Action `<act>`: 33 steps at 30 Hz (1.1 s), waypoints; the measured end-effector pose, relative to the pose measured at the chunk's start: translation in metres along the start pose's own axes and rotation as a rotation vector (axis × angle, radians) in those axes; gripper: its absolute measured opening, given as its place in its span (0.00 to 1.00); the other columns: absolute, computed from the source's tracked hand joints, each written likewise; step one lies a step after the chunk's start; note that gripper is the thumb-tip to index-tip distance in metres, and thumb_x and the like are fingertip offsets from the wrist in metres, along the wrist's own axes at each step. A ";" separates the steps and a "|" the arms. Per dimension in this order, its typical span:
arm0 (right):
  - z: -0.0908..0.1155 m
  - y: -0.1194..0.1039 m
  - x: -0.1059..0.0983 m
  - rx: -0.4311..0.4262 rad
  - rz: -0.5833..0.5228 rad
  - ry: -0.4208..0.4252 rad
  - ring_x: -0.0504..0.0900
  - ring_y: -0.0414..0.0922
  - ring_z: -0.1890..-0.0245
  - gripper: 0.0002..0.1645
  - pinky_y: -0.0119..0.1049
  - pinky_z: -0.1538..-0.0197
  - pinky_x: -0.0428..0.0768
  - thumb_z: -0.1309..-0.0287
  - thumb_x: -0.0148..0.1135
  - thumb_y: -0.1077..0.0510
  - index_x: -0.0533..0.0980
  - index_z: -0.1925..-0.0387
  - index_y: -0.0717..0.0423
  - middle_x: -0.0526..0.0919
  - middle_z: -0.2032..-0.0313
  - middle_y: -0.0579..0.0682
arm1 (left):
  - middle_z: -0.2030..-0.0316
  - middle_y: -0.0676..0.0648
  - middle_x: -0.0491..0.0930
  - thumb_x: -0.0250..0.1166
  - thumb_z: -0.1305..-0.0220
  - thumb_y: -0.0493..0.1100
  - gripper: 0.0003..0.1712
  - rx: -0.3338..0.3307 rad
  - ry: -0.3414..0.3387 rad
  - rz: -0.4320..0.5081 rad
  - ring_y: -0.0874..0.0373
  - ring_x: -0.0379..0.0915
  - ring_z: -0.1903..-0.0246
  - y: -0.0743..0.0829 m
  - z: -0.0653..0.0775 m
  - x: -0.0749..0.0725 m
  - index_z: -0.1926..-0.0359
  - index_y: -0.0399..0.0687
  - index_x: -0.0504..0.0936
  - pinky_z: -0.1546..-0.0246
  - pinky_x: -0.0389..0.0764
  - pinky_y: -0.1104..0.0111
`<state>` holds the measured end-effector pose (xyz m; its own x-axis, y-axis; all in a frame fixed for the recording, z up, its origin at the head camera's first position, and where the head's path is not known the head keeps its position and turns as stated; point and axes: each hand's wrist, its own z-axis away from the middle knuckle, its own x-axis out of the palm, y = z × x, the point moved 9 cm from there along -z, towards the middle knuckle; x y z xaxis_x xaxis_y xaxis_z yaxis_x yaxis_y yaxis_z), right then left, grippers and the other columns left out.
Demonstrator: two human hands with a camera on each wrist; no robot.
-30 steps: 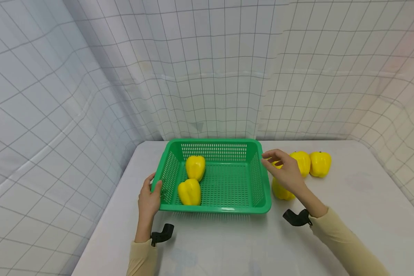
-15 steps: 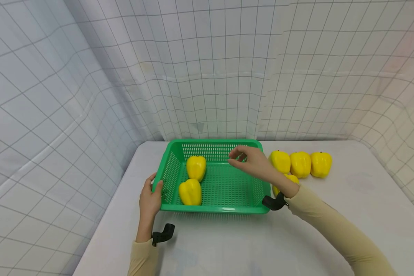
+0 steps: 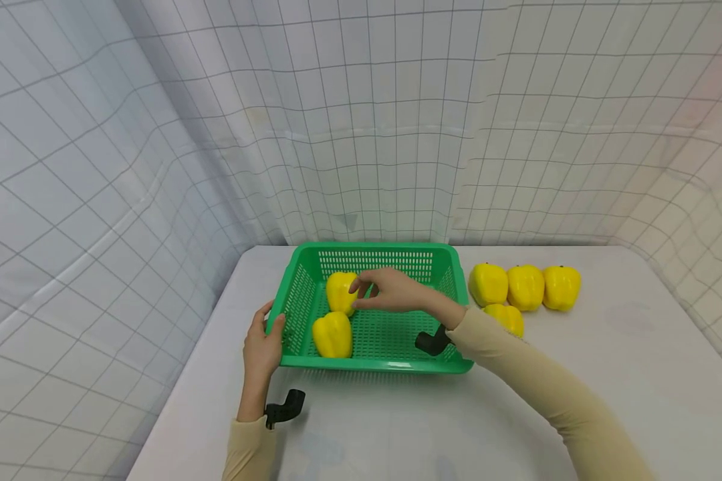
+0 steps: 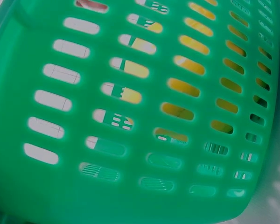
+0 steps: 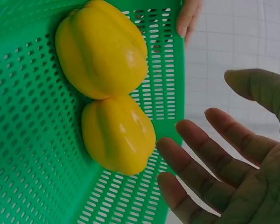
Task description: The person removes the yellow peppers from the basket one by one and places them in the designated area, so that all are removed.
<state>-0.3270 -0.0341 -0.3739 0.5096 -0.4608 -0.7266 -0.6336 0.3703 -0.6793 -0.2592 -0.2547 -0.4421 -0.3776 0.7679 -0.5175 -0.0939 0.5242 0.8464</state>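
A green perforated plastic basket [image 3: 373, 365] stands on the white table. My left hand [image 3: 261, 344] grips its left side, thumb over the rim and fingers outside. Inside, toward the left, lie two yellow bell peppers, a far one [image 3: 337, 292] and a near one [image 3: 332, 335]. With nothing in it, my right hand [image 3: 391, 290] hovers over the basket, fingertips overlapping the far bell pepper in the head view. Its fingers are spread and slightly bent in the right wrist view, apart from the thumb. Basket wall [image 4: 144, 107] fills most of the left wrist view.
Right of the basket, three yellow bell peppers stand in a row, the middle one [image 3: 525, 287] between two neighbours. Another bell pepper [image 3: 508, 318] lies in front of them, partly behind the right sleeve [image 3: 517, 361]. White grid-patterned cloth [image 3: 373, 133] hangs behind the table.
My right hand has moved left, from beside the bell peppers outside the basket to over the far bell pepper inside it. The left hand keeps its place on the basket.
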 end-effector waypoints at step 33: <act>-0.041 0.034 0.086 0.443 -0.023 -0.348 0.76 0.49 0.61 0.43 0.44 0.64 0.80 0.44 0.64 0.39 0.62 0.36 0.59 0.72 0.48 0.55 | 0.53 0.32 0.77 0.51 0.27 0.49 0.28 -0.007 0.005 -0.003 0.41 0.76 0.62 -0.004 -0.003 0.002 0.32 0.42 0.63 0.68 0.74 0.58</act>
<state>-0.3290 -0.0941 -0.4554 0.7299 -0.2077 -0.6513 -0.3534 0.7009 -0.6196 -0.2623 -0.2570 -0.4463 -0.3820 0.7645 -0.5193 -0.1019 0.5237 0.8458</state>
